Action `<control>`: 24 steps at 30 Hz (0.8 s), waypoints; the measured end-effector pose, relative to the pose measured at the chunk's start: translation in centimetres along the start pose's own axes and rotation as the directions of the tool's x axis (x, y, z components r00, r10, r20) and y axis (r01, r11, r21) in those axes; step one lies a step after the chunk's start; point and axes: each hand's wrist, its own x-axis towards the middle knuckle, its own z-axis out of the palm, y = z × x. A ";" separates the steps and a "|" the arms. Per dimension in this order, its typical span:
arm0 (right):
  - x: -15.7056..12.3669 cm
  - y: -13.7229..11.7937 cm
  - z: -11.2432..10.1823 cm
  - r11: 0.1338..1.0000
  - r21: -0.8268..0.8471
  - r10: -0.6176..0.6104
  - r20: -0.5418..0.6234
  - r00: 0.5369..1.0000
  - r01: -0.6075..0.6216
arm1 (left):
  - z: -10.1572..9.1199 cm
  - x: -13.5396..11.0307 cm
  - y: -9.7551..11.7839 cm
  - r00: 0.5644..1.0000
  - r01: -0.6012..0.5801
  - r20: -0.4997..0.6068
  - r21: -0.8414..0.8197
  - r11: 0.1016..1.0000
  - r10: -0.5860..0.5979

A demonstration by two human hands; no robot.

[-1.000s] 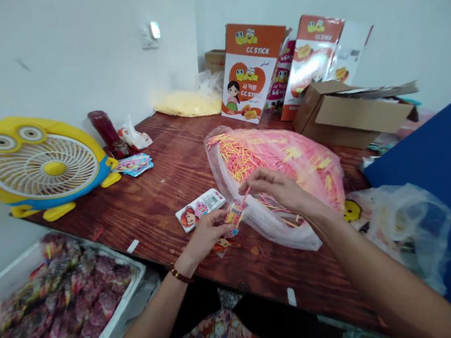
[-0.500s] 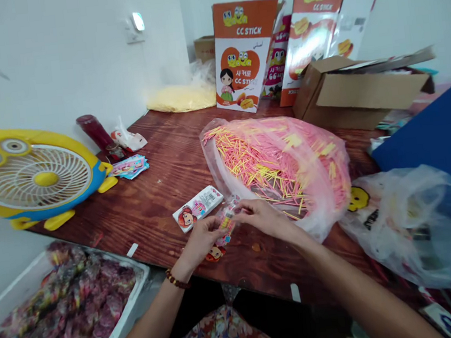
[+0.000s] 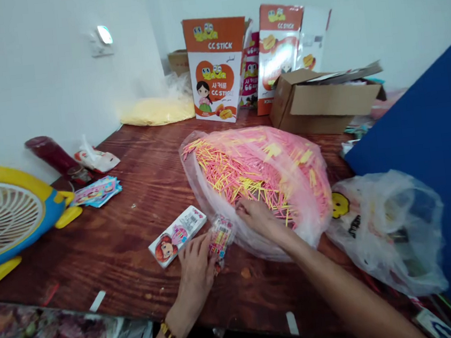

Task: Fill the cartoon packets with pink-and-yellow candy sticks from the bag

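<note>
Seemingly, thin sticks (image 3: 224, 173) are being picked by the right hand (image 3: 259, 218), its grip hidden; toward the table's front edge (image 3: 261, 320), a printed packet (image 3: 220, 237) is held by the left hand (image 3: 196, 271); fine pinching seems needed.

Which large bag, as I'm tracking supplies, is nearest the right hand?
The bag of pink and yellow sticks, its mouth at the right hand; the yellow-filled bag lies behind, the crumpled bag farther right.
</note>
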 end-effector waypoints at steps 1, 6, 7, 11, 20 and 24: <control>0.6 1.4 -0.4 1.000 -0.022 0.022 -0.023 1.000 -0.022 | -0.2 0.1 -0.5 1.000 0.000 -0.025 -0.005 1.000 0.000; 4.7 8.3 -2.6 0.973 -0.178 0.131 -0.088 0.987 -0.145 | -3.0 2.4 -3.6 0.977 0.154 -0.164 0.114 0.981 -0.135; 5.4 9.1 -2.8 0.971 -0.185 0.132 -0.106 0.986 -0.150 | -3.5 3.0 -4.1 0.970 0.206 -0.164 0.162 0.965 -0.179; 7.5 10.2 -2.6 0.946 -0.309 0.067 -0.116 0.991 -0.100 | -4.3 4.7 -5.5 0.951 0.310 -0.092 0.336 0.890 -0.297; 10.0 10.4 -1.1 0.890 -0.455 -0.004 -0.079 0.997 -0.032 | -3.8 5.8 -6.8 0.920 0.335 0.067 0.381 0.862 -0.387; 9.8 11.1 -1.2 0.853 -0.517 -0.098 -0.017 0.995 0.075 | -4.1 6.0 -7.0 0.910 0.360 0.100 0.292 0.886 -0.402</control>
